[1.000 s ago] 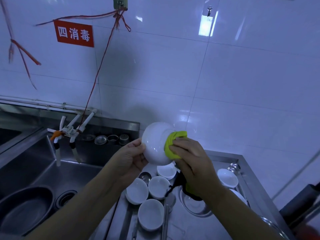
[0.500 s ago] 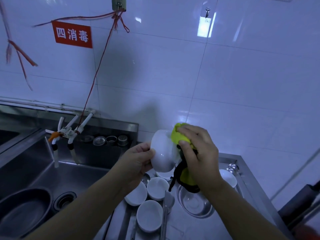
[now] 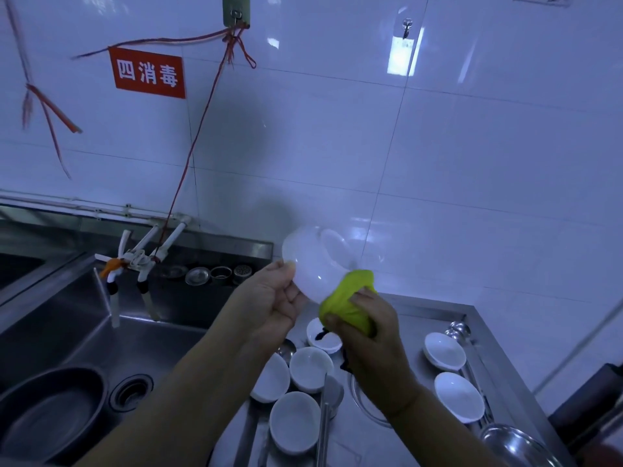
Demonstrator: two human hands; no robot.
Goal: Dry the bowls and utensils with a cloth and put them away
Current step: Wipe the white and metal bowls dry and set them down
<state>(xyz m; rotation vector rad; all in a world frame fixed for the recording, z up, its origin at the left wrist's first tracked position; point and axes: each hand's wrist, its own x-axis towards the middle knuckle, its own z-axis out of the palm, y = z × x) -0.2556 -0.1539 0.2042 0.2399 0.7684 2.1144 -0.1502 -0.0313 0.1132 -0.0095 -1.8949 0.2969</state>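
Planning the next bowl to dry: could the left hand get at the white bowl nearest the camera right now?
Probably not yet: the left hand grips the raised bowl. The nearest bowl lies uncovered below.

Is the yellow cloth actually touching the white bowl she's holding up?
Touching. The head view shows the yellow cloth, bunched in the right hand, pressed against the white bowl's lower outer side.

Red sign upper left on white tiled wall; steel sink lower left holds dark basin; taps above.
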